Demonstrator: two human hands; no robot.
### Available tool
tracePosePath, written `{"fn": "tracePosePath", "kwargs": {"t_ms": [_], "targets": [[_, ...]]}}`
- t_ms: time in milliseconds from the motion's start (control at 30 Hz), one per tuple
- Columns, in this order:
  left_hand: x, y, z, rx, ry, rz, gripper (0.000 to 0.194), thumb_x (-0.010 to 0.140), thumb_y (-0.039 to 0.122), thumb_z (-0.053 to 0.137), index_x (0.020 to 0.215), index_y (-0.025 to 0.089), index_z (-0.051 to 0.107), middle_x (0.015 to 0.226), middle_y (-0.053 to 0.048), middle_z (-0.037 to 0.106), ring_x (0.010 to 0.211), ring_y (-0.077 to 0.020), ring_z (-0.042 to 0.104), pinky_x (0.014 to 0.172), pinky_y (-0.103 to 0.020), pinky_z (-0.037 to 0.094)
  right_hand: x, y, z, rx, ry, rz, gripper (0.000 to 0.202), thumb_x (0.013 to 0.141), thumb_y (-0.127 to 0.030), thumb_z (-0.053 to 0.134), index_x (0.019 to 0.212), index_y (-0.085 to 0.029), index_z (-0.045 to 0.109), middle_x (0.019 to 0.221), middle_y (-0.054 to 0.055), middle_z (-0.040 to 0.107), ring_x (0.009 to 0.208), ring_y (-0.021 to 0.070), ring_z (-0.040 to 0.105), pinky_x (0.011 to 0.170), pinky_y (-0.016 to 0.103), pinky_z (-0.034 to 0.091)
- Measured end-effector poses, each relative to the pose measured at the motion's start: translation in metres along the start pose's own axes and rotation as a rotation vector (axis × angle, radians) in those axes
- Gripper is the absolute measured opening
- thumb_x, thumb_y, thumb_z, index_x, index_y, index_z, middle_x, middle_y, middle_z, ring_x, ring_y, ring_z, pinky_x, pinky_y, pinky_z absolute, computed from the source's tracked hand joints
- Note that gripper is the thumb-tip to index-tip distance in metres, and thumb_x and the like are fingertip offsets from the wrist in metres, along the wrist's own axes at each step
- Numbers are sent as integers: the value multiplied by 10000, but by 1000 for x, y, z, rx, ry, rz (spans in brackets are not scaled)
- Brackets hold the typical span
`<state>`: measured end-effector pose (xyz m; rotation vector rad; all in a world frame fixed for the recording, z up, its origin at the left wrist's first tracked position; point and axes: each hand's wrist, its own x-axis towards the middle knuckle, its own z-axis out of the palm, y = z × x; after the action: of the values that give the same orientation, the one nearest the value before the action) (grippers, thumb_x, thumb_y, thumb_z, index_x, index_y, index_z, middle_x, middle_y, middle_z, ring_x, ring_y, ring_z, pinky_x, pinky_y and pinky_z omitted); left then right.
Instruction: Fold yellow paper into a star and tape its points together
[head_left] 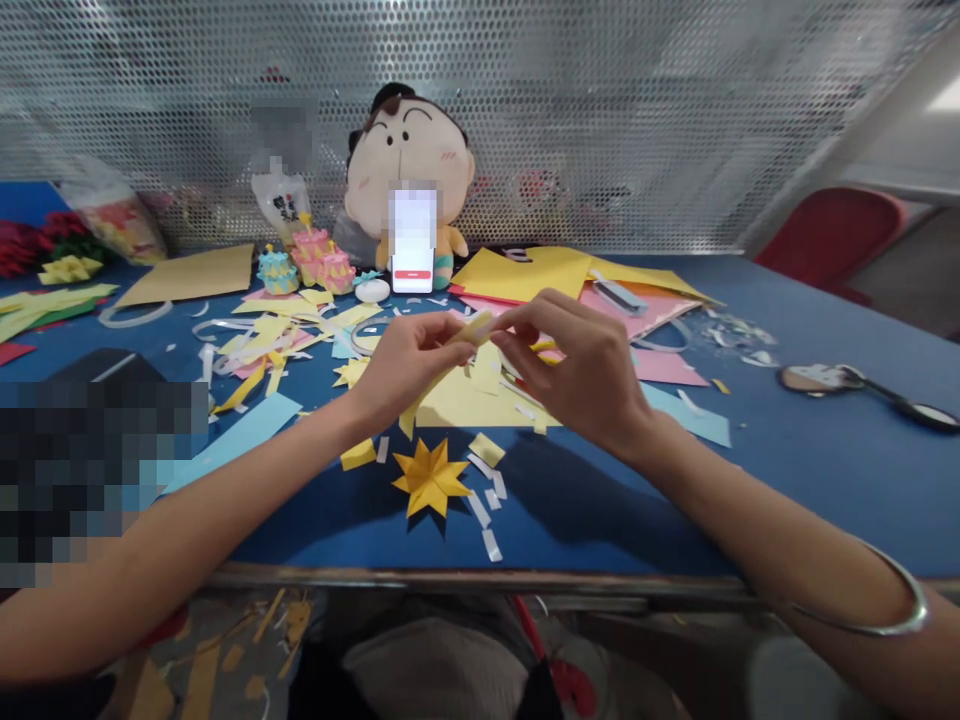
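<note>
Between the thumb and fingers of my left hand (416, 350) is a folded pale yellow paper strip (474, 326), raised a little above the table. My right hand (574, 365) is closed in a pinch at the strip's whitish right end; its fingertips partly hide that spot. Below the hands lies a pale yellow paper sheet (450, 408). Nearer the table's front edge sits a folded orange-yellow paper star (431, 478), with small white paper scraps (480, 508) to its right.
A lit phone (413, 245) leans upright against a plush doll (409, 150). Paper cuttings and tape rings lie left of centre. Yellow sheets (525, 272) and a box cutter (619, 293) are at back right. A black-handled round object (821, 378) lies far right.
</note>
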<state>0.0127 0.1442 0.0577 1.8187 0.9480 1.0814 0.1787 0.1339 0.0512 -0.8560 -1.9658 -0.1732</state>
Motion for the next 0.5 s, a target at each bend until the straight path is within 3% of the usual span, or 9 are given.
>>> {"fn": "tracePosePath", "kwargs": {"t_ms": [500], "targets": [[-4,-6,3,317,31,134,238,808,286,555,671,131,672,584,-6,606,534,-93,447,511,-231,330,-4,4,10,-59,-65,-6,132,800,-154,514,706,-152,607,626,38,596,548,137,526,515,255,398]]}}
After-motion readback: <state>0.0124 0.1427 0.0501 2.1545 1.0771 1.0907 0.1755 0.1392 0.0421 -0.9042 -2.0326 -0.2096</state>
